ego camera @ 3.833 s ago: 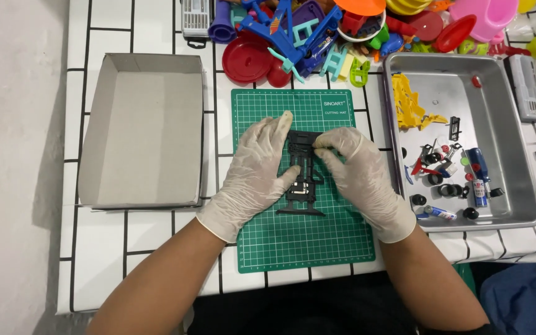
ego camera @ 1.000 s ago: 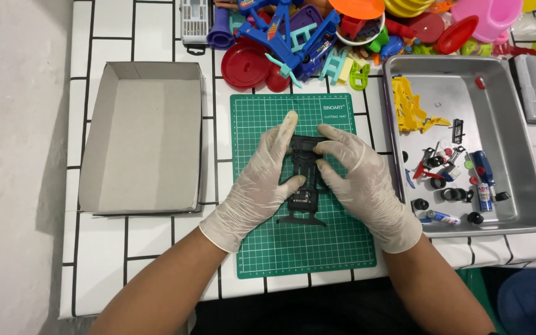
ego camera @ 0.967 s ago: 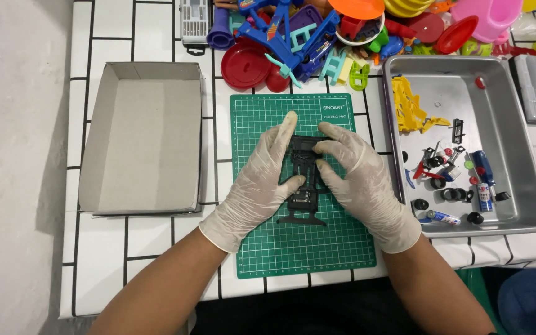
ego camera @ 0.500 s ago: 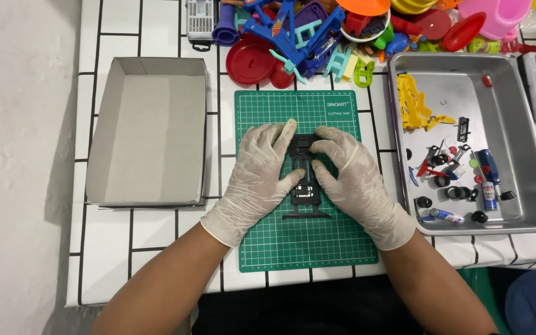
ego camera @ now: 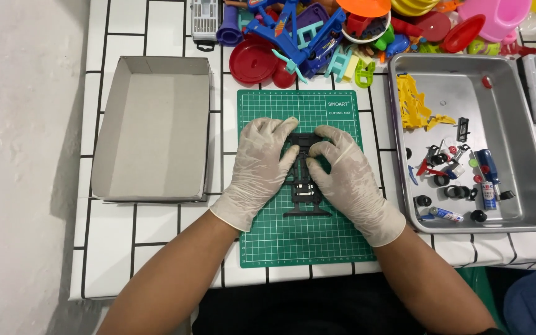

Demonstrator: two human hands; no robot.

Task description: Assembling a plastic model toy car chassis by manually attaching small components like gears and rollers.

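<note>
Left hand (ego camera: 259, 167), right hand (ego camera: 345, 177) fingers closed on black chassis (ego camera: 305, 192), seemingly toy-car, over green mat (ego camera: 305, 248).

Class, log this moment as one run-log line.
left hand: grips black toy chassis | right hand: grips chassis | under: green cutting mat | right: metal tray

The gloved left hand (ego camera: 259, 169) and gloved right hand (ego camera: 347, 175) cover most of the black plastic toy chassis (ego camera: 305, 191), hiding its upper end. The heap of colourful plastic toys (ego camera: 317, 37) is cut off by the top edge.
</note>
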